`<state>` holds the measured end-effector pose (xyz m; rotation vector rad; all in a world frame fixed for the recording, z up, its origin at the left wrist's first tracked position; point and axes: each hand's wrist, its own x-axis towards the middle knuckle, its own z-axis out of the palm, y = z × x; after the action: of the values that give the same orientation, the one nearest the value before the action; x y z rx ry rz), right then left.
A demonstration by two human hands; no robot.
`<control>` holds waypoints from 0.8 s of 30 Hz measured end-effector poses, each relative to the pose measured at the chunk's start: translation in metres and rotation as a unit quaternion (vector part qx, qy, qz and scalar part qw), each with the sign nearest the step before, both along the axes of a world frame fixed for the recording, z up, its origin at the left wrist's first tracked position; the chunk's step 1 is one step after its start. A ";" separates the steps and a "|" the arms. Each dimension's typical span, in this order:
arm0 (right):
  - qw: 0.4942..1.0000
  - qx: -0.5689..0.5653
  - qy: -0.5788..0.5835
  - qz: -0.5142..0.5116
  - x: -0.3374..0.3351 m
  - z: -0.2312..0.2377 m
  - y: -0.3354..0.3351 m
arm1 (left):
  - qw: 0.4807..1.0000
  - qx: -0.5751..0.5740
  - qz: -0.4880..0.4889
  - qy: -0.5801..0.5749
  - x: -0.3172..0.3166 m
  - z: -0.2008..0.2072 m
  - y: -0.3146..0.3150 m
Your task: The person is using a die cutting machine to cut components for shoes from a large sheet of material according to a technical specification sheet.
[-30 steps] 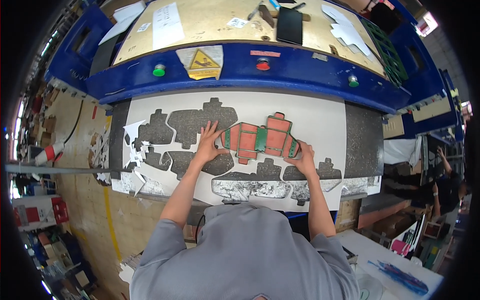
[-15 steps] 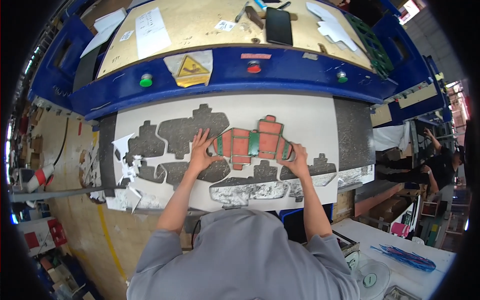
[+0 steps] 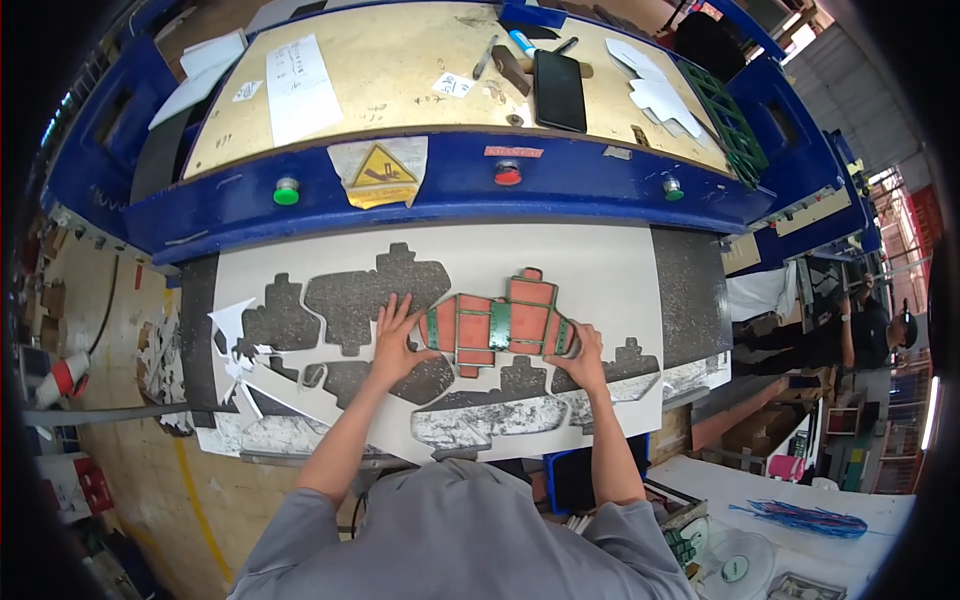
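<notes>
So the thing in hand is a flat, odd-shaped cutting die (image 3: pixel 531 325), kind of like two chunky blocks stuck together and slightly offset. Salmon-red pads fill most of it, dark green metal strips run around the outline and between the pads, and a solid green band crosses the middle. There's a stubby tab poking up top right, another sticking down bottom left, and both ends taper to green plates with little dots along them. It's sitting right of centre over a white sheet (image 3: pixel 590 255), tilted a bit, upper side toward the machine; can't tell if it's fully flat. Left hand (image 3: pixel 393 350) has the left end between thumb and index, other fingers fanned out over a dark opening. Right hand (image 3: pixel 584 360) has the right end gripped with thumb below and fingers curled around the tip. The sheet's full of similar-shaped openings showing the dark speckled surface (image 3: pixel 690 290), with white scraps (image 3: pixel 232 325) off left. Behind that is a blue machine beam (image 3: pixel 450 180) with green and red buttons, then a wooden top (image 3: pixel 400 80) carrying a black phone-like slab (image 3: pixel 560 92) and papers.
</notes>
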<state>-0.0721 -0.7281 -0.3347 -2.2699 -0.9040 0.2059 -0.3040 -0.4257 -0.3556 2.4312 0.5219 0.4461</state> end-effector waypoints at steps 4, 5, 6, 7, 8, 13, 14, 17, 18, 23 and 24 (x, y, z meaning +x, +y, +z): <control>0.997 0.014 -0.060 -0.036 0.043 -0.024 -0.016 | 0.999 0.013 -0.036 -0.033 0.054 -0.012 0.006; 0.991 0.027 -0.124 -0.032 0.043 -0.043 -0.006 | 0.997 0.015 -0.034 -0.069 0.048 -0.017 0.015; 0.999 0.013 -0.046 0.003 0.047 -0.037 0.009 | 0.999 0.017 -0.024 -0.044 0.040 -0.019 0.024; 0.994 0.073 -0.064 0.039 0.035 -0.045 0.012 | 0.999 0.007 -0.007 -0.038 0.010 -0.045 0.027; 0.995 0.078 -0.055 0.033 0.027 -0.045 0.008 | 1.000 -0.014 0.007 0.018 0.005 -0.036 0.017; 1.000 0.004 0.016 0.018 0.033 -0.036 0.019 | 0.994 0.108 -0.010 0.002 0.008 -0.011 0.015; 1.000 0.007 0.012 0.008 0.036 -0.037 0.020 | 0.984 0.174 -0.017 -0.035 0.011 -0.003 0.016; 1.000 0.006 0.014 0.019 0.036 -0.035 0.023 | 0.998 0.053 -0.018 -0.025 0.013 -0.016 0.020; 1.000 -0.002 0.016 0.018 0.038 -0.033 0.023 | 0.998 0.052 -0.016 -0.022 0.013 -0.020 0.022; 0.999 -0.038 0.014 0.015 0.047 -0.025 0.022 | 0.997 0.063 -0.028 -0.047 0.026 -0.022 0.023; 0.999 -0.039 0.019 0.015 0.046 -0.025 0.022 | 0.996 0.061 -0.028 -0.050 0.026 -0.025 0.024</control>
<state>-0.0261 -0.7056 -0.3597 -2.3180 -0.9252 0.3009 -0.2785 -0.4022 -0.3807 2.5171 0.3919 0.5886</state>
